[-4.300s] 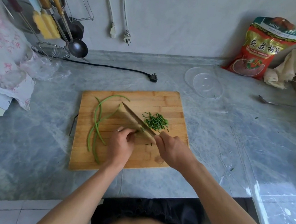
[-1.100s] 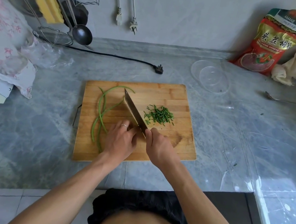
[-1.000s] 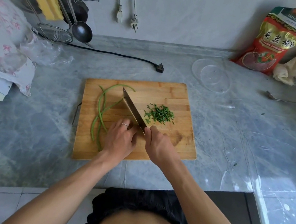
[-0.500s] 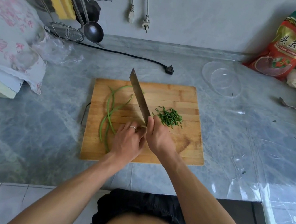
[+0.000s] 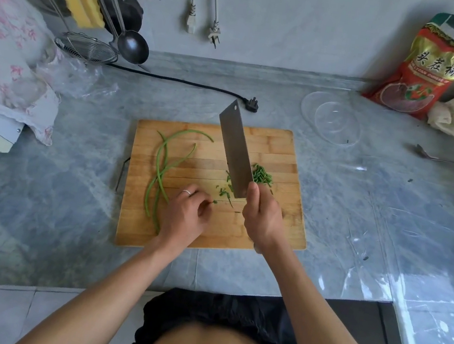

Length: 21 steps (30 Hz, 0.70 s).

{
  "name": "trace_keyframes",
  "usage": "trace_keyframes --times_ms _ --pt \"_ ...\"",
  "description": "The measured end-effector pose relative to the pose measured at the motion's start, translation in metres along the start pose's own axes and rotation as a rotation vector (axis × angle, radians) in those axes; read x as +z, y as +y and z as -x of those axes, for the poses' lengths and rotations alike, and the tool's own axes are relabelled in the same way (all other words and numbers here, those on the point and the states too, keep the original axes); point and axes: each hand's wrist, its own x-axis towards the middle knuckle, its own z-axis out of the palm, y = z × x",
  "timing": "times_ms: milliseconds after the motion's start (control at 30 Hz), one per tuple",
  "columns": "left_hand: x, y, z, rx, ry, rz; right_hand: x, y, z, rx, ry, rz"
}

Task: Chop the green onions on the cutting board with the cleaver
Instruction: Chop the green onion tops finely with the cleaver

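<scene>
Cleaver raised over board, left hand pinching at cut end

Right hand (image 5: 263,218) is gripping the handle of the cleaver (image 5: 234,152), fingers wrapped fully round it, handle mostly hidden inside the fist. Blade is standing lifted off the cutting board (image 5: 271,146), flat face showing toward the camera, tip pointing away and slightly left past the board's far edge. Right forearm is reaching in from lower right, wrist roughly straight.

Left hand (image 5: 186,216) is lying knuckles-up on the near middle of the board, fingers curled in, fingertips pinching at a small green piece; cannot tell how much it is holding. Ring is showing on one finger. Left forearm is coming in from lower left.

Green onions (image 5: 161,168), uncut, are lying as long curved stalks on the left part of the board, just beside the left hand. Chopped pile (image 5: 262,175) is sitting right of the blade, with loose bits (image 5: 225,193) scattered between the two hands.

Board is resting on the grey counter (image 5: 71,178).
</scene>
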Motion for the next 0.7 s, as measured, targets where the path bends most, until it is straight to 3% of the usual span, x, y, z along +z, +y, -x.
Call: trace_keyframes --times_ms 200,433,700 --pt "-0.002 -0.005 0.007 -0.012 0.084 0.063 -0.001 0.007 0.021 0.049 -0.068 0.021" --pt "-0.004 -0.009 0.024 0.126 -0.021 -0.298 0.002 0.007 0.035 0.010 -0.067 0.056" --pt "0.006 0.020 0.036 0.071 0.049 -0.499 0.014 -0.004 0.045 0.061 -0.123 0.006"
